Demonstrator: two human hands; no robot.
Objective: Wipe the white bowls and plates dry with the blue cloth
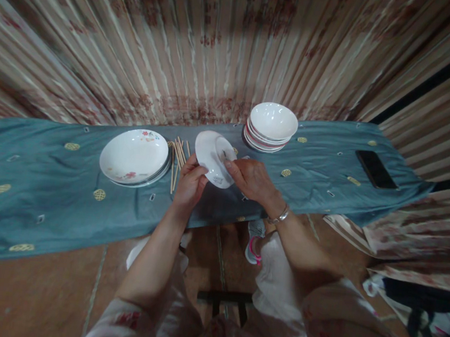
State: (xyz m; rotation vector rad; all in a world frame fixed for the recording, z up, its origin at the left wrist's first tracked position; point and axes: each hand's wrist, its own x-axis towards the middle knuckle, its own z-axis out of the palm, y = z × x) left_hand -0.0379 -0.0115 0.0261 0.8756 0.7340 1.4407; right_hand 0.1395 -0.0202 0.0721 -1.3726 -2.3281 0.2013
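Note:
A white bowl (pixel 209 151) is tilted up above the table, its underside and round foot facing me, with a small printed mark near the lower edge. My left hand (pixel 191 184) grips it by the left rim, thumb on the outside. On the right side my right hand (pixel 250 177) holds it too, thumb against the foot and the other fingers mostly hidden. Several wooden chopsticks (pixel 179 155) lie just left of the bowl. Farther left is a stack of white plates (pixel 133 156) with floral decoration. A stack of white bowls (pixel 272 125) with red bands stands behind my right hand.
A teal patterned cloth (pixel 66 184) covers the long narrow table. A black phone (pixel 375 169) lies near its right end. Pleated curtains (pixel 221 55) hang right behind the table. Below are a tiled floor (pixel 54 295) and, at lower right, a dark bag-like item (pixel 424 302).

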